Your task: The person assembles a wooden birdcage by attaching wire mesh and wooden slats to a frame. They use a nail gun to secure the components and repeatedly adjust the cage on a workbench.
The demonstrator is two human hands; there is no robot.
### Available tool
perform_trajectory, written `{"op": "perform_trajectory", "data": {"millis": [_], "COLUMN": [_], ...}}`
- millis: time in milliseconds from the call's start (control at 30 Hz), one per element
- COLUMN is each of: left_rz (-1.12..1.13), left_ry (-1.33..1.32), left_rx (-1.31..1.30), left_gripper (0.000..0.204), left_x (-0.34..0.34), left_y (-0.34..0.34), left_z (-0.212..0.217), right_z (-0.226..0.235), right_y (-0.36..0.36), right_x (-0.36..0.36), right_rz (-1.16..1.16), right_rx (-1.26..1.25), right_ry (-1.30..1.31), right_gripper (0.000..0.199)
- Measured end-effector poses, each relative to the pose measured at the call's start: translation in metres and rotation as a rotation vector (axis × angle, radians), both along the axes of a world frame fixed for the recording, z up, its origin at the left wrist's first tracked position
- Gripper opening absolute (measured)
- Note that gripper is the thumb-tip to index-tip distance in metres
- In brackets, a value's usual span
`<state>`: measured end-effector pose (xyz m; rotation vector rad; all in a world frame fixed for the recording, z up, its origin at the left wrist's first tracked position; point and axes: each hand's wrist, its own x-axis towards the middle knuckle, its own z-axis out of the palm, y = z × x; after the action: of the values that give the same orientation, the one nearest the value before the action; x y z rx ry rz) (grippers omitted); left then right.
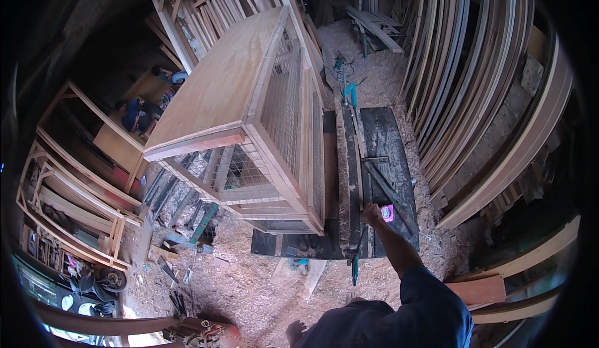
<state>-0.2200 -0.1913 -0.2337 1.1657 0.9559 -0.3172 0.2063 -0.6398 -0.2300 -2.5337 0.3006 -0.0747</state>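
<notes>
At far left, frames [118,215] are stacked up to the floor [249,298], their ends facing a shavings-covered stretch that widens toward the person's feet. Two people [134,116] are beyond, close to the upper left side of the cage [218,76]. The cage's near corner juts toward the floor, and its lower right edge runs beside the beam [345,186], with a narrow dark gap between. Whether the cage rests on the bench [385,129] cannot be told. The bench's right edge borders a strip of floor, which narrows against the leaning planks [449,67]; at lower right, a reddish board [477,290] sits near the person's elbow side.

The left hand [295,332] hangs low over the floor, well apart from the bench; its grip cannot be told. A green clamp [351,94] stands at the beam's far end. The strip [359,151] lies lengthwise along the beam's right side, its near end at the right hand [372,213]. That hand is at the strip, but whether the fingers are closed round it or only pressing cannot be told. Just right of the hand is a pink item [387,213], with a dark bar [392,191] slanting past it.
</notes>
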Motion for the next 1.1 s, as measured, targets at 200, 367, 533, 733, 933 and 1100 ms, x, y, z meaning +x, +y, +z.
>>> {"op": "perform_trajectory", "data": {"millis": [200, 367, 533, 733, 933, 1100], "left_rz": [0.14, 0.165, -0.039, 0.063, 0.43, 0.205], "left_ry": [-0.575, -1.02, -1.902, -1.719, -2.669, -2.004], "left_rx": [0.392, 0.597, 0.891, 0.62, 0.778, 0.734], "left_gripper": [0.039, 0.016, 0.017, 0.018, 0.015, 0.018], "left_x": [0.08, 0.152, 0.146, 0.08, 0.109, 0.112], "left_y": [-0.004, -0.027, -0.039, -0.061, -0.034, -0.011], "left_z": [0.133, 0.363, 0.534, 0.634, 0.596, 0.499], "right_z": [0.004, 0.005, -0.001, -0.015, 0.006, 0.125], "right_y": [0.001, -0.006, -0.01, -0.03, -0.035, -0.031], "right_x": [0.002, 0.009, 0.016, 0.02, -0.001, -0.031], "right_rz": [0.05, 0.197, -0.246, 0.175, 0.088, -0.079], "right_rx": [-0.036, -0.364, 0.446, -0.37, -0.87, -0.34], "right_ry": [0.016, 0.281, 0.281, -0.065, -0.302, -0.162], "right_gripper": [0.041, 0.052, 0.043, 0.03, 0.029, 0.04]}}
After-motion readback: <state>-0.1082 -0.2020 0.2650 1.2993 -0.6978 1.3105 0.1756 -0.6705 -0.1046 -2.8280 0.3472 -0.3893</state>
